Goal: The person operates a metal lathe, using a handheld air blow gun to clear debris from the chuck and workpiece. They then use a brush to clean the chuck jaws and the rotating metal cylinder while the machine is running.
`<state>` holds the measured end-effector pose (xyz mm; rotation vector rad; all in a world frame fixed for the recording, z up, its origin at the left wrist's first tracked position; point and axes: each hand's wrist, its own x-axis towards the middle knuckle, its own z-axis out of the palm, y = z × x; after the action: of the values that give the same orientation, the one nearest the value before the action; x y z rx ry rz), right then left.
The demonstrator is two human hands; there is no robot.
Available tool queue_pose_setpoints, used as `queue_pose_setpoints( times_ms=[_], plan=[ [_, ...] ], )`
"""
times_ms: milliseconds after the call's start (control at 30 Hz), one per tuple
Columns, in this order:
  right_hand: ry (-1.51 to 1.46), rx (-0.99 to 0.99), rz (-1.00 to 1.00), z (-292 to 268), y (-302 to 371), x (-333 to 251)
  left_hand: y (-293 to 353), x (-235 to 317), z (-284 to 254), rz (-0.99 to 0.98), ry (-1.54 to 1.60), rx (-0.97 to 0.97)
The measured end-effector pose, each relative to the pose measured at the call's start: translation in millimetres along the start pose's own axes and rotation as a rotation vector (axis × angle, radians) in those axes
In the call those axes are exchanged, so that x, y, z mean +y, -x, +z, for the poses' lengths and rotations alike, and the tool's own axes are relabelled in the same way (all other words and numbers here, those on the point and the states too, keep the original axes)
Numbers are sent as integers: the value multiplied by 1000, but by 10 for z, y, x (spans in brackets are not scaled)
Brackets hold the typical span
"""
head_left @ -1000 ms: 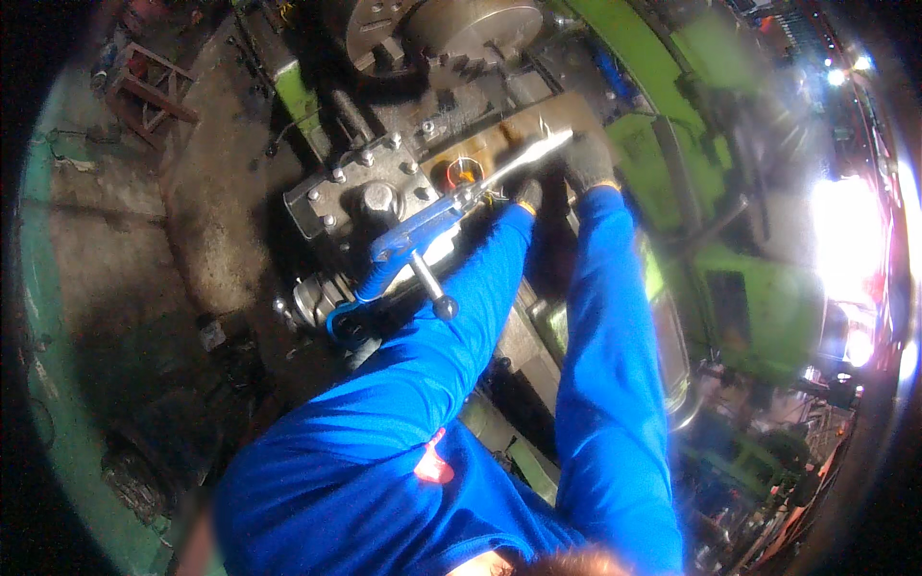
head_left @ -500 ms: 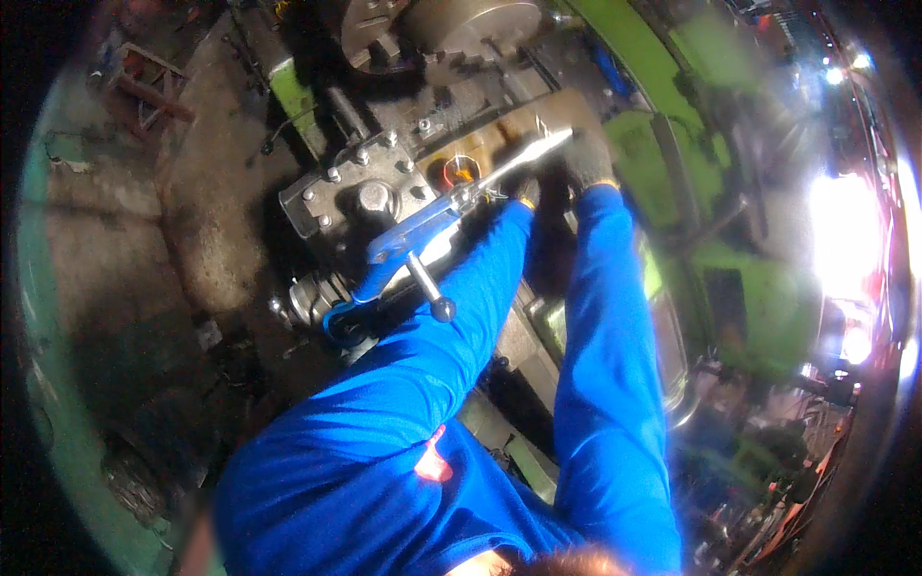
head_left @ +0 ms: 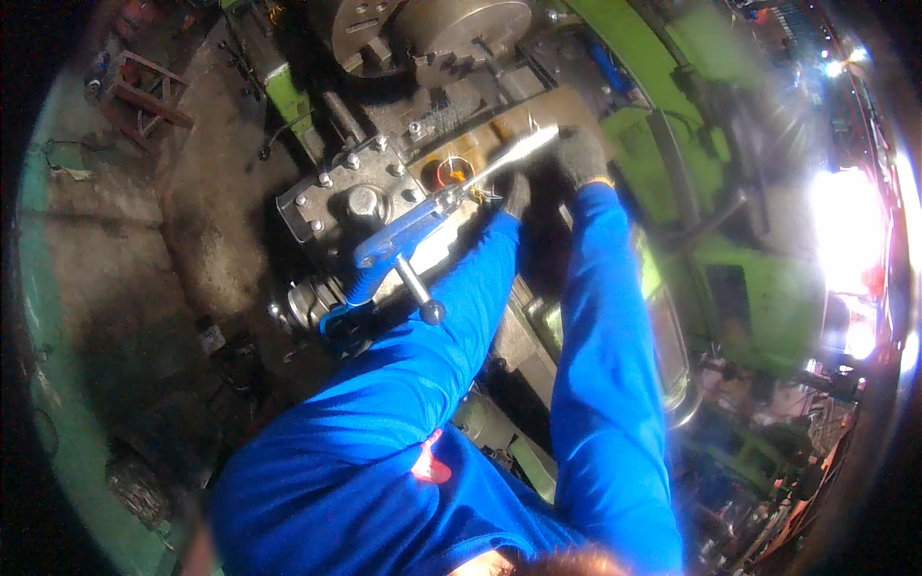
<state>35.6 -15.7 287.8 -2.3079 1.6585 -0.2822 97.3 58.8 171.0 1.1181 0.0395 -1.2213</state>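
The right hand, in a dark glove, is at the far end of a curved tan part, beside the tip of a shiny rod; its fingers sink into shadow, so I cannot tell whether they are spread, pressed together or pinching anything. The left hand, also gloved, is just below the rod, nearer the body, its grip equally hidden. The tan part lies between the bolted metal block and the right hand, with the rod slanting in front of it. Good handling here, I judge, means keeping both wrists steady and low, feeling for a firm hold before putting any force in, and not knocking the rod or the blue handle at its near end. The left sleeve passes close to the ball-ended lever, so that elbow is best kept clear of it. A small orange ring near the rod could get bumped. Farther out, the large round chuck should be at rest while gloves are this near.
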Motion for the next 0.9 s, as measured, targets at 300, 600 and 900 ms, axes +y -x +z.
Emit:
queue_pose_setpoints(
  times_ms=[300, 600, 900],
  plan=[
    [27, 31, -48, -17, 36, -52, -17, 29, 62, 65, 1, -19],
    [55, -10, -46, -31, 19, -27, -133, 312, 470, 253, 67, -141],
    [86, -38, -18, -71, 28, -26, -158, 293, 403, 264, 58, -150]
  ],
)
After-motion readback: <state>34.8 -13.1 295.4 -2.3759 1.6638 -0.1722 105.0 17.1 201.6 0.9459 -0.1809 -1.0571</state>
